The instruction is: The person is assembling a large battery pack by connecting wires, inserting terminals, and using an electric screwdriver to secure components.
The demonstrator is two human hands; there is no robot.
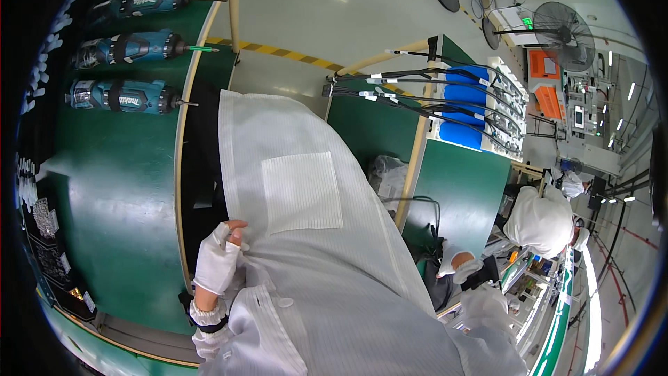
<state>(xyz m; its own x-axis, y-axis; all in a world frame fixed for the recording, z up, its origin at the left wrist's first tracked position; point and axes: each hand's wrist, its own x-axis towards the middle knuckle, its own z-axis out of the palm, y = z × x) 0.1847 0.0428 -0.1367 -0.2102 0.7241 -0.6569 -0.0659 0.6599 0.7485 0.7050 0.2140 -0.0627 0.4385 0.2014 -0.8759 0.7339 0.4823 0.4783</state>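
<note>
My left hand (217, 263), in a white glove with bare fingertips, is at the front of my pale striped coat (313, 264). Its fingers are curled in against the cloth; whatever they may hold is hidden. A black band circles that wrist. Over on the right, my right hand (458, 264), also gloved in white, is beside a green worktop (456, 191). It is next to a dark bundle with a black cable (435, 237), and its fingers are too hidden to read. Between the hands the coat spreads out, with a square pocket.
Three teal-and-black power screwdrivers (129, 95) lie on the left green bench (118, 202), bits toward its edge. Circuit boards (56, 251) stand along its far left. Black cables (390, 76) run from a blue-and-white fixture (463, 104). Another person (539, 219) works at the right. A fan (563, 36) stands beyond.
</note>
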